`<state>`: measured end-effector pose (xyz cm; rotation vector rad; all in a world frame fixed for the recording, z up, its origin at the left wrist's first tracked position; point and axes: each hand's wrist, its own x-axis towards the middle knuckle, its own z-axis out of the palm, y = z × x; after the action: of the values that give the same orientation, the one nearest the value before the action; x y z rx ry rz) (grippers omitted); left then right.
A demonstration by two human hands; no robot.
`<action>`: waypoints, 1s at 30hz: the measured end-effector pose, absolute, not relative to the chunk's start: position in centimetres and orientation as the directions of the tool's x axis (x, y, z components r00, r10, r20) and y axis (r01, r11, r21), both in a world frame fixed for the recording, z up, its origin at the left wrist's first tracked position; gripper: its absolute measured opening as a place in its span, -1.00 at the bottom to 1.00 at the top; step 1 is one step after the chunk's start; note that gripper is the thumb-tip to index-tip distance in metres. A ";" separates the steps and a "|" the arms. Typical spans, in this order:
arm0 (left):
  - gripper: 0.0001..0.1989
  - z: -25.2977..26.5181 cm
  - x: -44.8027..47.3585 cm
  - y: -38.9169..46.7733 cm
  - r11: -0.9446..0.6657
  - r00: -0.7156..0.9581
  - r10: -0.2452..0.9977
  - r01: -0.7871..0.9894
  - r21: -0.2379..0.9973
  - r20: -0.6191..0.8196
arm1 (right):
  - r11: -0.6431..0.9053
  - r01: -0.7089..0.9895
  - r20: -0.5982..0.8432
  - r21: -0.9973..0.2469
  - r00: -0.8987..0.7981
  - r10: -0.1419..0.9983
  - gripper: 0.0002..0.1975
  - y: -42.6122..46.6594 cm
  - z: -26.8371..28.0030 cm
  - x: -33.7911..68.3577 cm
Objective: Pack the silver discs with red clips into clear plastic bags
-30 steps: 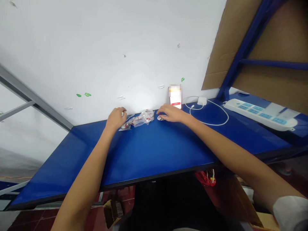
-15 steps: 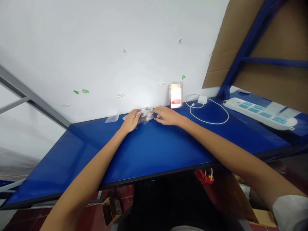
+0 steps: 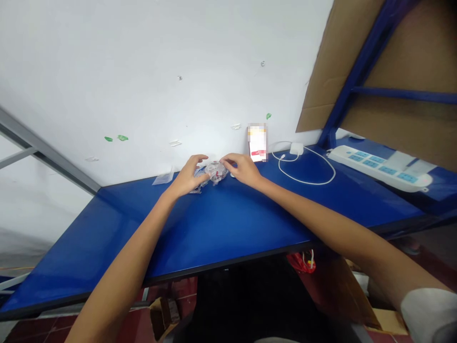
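Observation:
Small clear plastic bags (image 3: 216,173) with red and dark bits in them lie bunched near the wall side of the blue table (image 3: 214,224). My left hand (image 3: 189,176) is at their left, thumb and fingers spread apart, with the thumb tip against the bunch. My right hand (image 3: 244,167) pinches the upper right edge of the plastic between thumb and fingertips. A small pale item, too small to name, shows beneath the right hand. What exactly is inside the bags cannot be made out.
A phone (image 3: 257,143) leans on the white wall behind my right hand. To its right lie a white charger (image 3: 296,148) with its looped cable (image 3: 307,183) and a long power strip (image 3: 380,166). A flat clear bag (image 3: 163,178) lies at the left.
My left hand has opened, its fingers lifting off the plastic bags. My right hand has closed to a pinch at their upper edge. The view has shifted slightly.

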<state>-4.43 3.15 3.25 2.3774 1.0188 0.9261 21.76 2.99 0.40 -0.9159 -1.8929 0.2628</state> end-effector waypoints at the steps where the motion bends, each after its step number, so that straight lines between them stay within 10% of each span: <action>1: -0.31 3.1 -4.1 2.9 -0.635 0.532 0.757 0.459 0.622 0.380 | 0.681 0.446 0.669 -0.580 -0.217 0.711 -0.79 2.7 0.7 21.8; 7: -0.32 1.6 -0.4 1.0 -0.257 0.547 0.820 0.092 0.962 0.167 | 0.607 0.142 0.585 -0.782 -0.167 0.794 -0.75 0.9 3.3 21.3; 15: -0.61 3.8 -1.0 0.8 0.165 0.421 0.893 0.024 0.986 -0.159 | 0.381 -0.178 0.387 -0.907 0.001 0.922 -0.78 1.4 1.5 20.4; 20: -0.66 4.7 -2.1 1.3 -0.126 0.183 0.979 0.197 0.972 0.090 | 0.058 -0.448 0.154 -0.892 -0.182 0.971 -0.82 0.9 -0.3 19.4; 25: -0.69 5.6 -2.7 0.6 -0.516 0.176 0.824 0.627 0.584 0.539 | -0.157 -0.490 0.119 -0.857 -0.484 0.867 -0.70 -0.1 -0.2 19.0; 30: -0.68 6.5 -2.7 -0.4 -0.594 0.234 0.736 0.674 0.440 0.635 | -0.187 -0.463 0.099 -0.866 -0.526 0.844 -0.72 -0.5 -0.3 19.0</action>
<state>-2.68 -0.40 6.53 2.4088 1.3795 1.3067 19.03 -0.54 -0.30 -0.5134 -1.1445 1.8429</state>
